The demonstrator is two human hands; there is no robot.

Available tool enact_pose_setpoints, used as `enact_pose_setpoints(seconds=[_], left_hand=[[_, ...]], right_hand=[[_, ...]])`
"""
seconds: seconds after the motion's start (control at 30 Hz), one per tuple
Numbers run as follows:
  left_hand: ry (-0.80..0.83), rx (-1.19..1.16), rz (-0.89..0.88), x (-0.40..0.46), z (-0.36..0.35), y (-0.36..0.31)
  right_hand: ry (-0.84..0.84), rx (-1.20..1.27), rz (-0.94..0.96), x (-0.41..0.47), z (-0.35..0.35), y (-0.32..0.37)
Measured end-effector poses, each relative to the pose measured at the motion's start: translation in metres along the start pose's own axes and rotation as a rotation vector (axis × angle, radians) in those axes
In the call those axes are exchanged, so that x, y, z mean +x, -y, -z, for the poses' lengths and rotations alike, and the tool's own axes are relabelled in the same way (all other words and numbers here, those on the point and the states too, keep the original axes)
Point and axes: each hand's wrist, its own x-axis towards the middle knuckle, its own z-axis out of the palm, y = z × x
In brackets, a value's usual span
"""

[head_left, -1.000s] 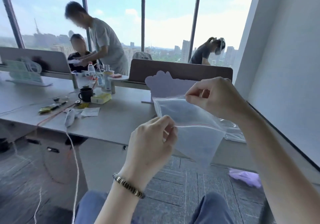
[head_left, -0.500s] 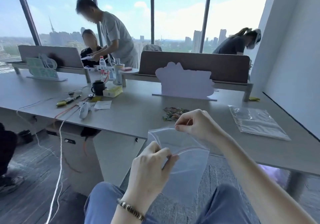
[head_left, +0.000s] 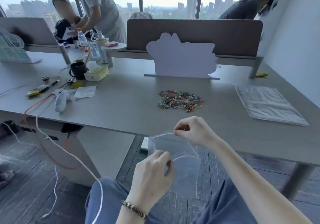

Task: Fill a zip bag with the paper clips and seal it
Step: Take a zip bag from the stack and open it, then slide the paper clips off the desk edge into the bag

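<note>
A clear zip bag (head_left: 186,170) hangs over my lap, below the near edge of the grey desk (head_left: 128,105). My left hand (head_left: 153,170) pinches the near lip of the bag's mouth. My right hand (head_left: 194,131) pinches the far lip, and the mouth is spread apart between them. A heap of coloured paper clips (head_left: 181,101) lies on the desk just beyond my right hand. I see nothing inside the bag.
A stack of clear zip bags (head_left: 267,105) lies at the desk's right. A white cut-out stand (head_left: 181,60) rises behind the clips. A black mug (head_left: 78,70), tissue pack (head_left: 97,73), pens and cables crowd the left. Three people are beyond the brown dividers (head_left: 194,36).
My view has tilted down toward the desk, bringing the clips into sight. Both hands have lowered the bag below the desk edge and pulled its mouth open wider.
</note>
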Motion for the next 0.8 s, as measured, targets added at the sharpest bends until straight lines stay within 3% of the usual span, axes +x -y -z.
enact_pose_setpoints(seconds=[0.23, 0.43, 0.67, 0.8], left_hand=[[0.04, -0.008, -0.067, 0.003, -0.022, 0.017], [0.034, 0.035, -0.133, -0.005, -0.031, 0.027], [-0.009, 0.0, -0.171, -0.002, -0.042, 0.025], [0.021, 0.007, -0.127, -0.007, -0.054, 0.027]], right_hand=[[0.028, -0.049, -0.013, 0.012, -0.012, -0.021], [-0.143, -0.091, -0.025, 0.013, -0.012, -0.036], [0.099, 0.01, -0.029, 0.008, -0.013, -0.035], [-0.032, 0.013, -0.057, 0.022, -0.002, -0.048]])
